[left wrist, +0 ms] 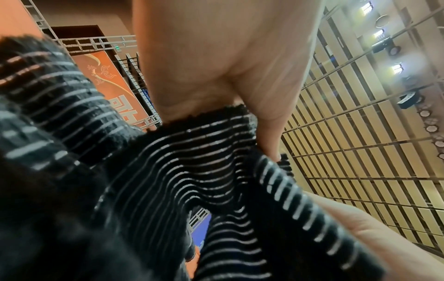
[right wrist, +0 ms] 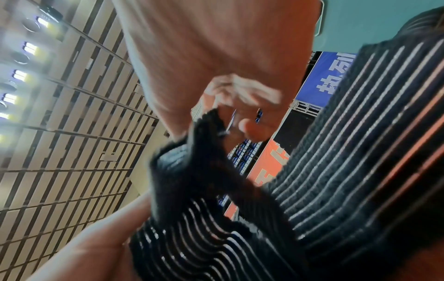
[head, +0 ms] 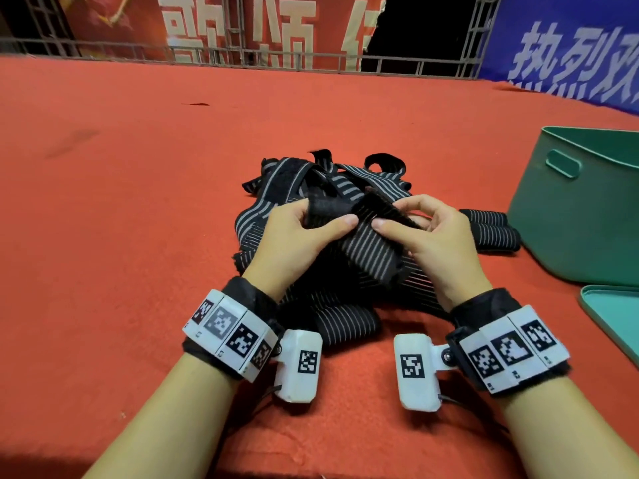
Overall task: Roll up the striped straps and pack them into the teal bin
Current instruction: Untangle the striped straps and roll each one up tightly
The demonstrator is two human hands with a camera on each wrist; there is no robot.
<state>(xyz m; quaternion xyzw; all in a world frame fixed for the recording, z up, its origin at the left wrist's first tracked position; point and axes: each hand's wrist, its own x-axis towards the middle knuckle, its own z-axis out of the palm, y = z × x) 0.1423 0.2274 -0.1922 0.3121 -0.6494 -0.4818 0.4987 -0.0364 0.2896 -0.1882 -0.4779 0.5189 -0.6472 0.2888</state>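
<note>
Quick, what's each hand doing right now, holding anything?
Left hand: fingers and thumb curled round the striped strap, gripping it.
Right hand: pinching the same striped strap at its dark end.

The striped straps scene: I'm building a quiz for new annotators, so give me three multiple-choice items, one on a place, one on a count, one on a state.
1. Where is the teal bin relative to the strap pile?
A. On the person's right
B. On the person's left
C. Under the pile

2. How many rolled straps lie beside the bin's near wall?
A. None
B. Two
C. Five

3. What is the state of the strap in hand?
A. Lying flat, untouched
B. Already in the bin
C. Held by both hands

Answers:
1 A: the bin stands at the right edge of the red carpet.
2 B: two striped rolls lie side by side there.
3 C: the left hand and right hand pinch it above the pile.
</note>
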